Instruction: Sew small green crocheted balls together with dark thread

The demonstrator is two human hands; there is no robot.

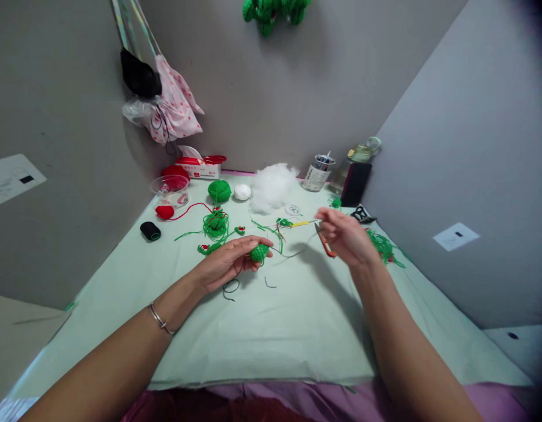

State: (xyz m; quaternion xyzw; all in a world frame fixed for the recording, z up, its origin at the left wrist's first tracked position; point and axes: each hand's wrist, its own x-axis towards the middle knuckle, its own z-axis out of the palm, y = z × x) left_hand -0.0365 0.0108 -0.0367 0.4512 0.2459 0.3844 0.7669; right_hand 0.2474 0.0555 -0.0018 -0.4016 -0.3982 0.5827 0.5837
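My left hand [235, 258] holds a small green crocheted piece [259, 252] between thumb and fingers, above the middle of the table. A dark thread runs from the piece toward the right. Raised to the right, my right hand [341, 231] has its fingers pinched together; what they hold, if anything, is too small to make out. Below that hand lies a pair of orange-handled scissors [327, 243]. A yellow-handled hook [299, 224] rests just left of the right fingertips. A loop of black thread [231, 287] hangs or lies below my left hand.
Green yarn balls [219, 191], tangled green yarn [216, 224], white stuffing [274, 187] and a red yarn piece [164, 212] lie toward the back. A black spool [150, 231] is at left. At the back right are a tin [317, 174], a bottle and a dark phone [357, 184].
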